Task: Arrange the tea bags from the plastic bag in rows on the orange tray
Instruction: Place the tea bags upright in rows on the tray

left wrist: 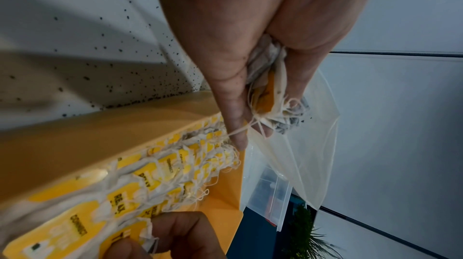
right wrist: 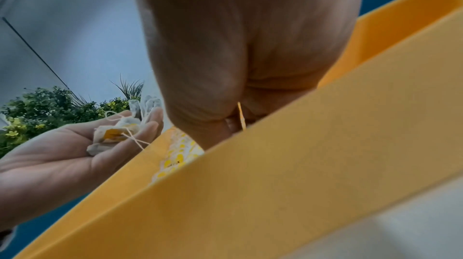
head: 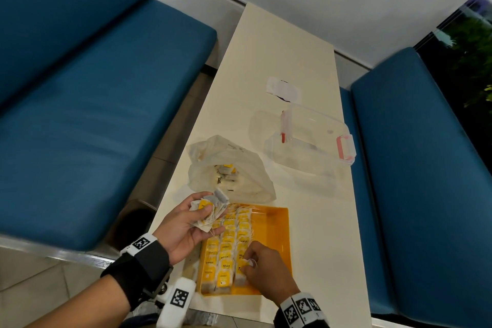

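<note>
From the head camera, the orange tray (head: 274, 231) sits at the near end of the cream table (head: 287, 56), close to its near edge, with three rows of tea bags (head: 229, 245) filling its left part and its right part bare. The left hand (head: 186, 226) hovers palm-up over the tray's far-left corner, fingers loosely curled around a bunch of loose tea bags (head: 210, 210), the thumb pressing on top of them. The right hand (head: 266, 269) is low over the near end of the third row, fingertips pinching a single tea bag (head: 249, 263) there. The plastic bag (head: 234, 168) lies just beyond the tray toward the table's left edge, a few bags visible inside it, and a clear container with pink clips (head: 314, 138) stands near the right edge. Blue bench seats (head: 93, 114) flank the table. The left wrist camera shows the left hand's thumb and fingers closed round crumpled bags and tangled strings (left wrist: 273, 93) above the rows of yellow tags (left wrist: 160, 180), with the right hand's fingers (left wrist: 180, 231) at the near row. In the right wrist camera, the tray wall (right wrist: 288, 164) hides the right hand's fingertips; a yellow tag edge (right wrist: 241, 114) pokes out between thumb and fingers.
</note>
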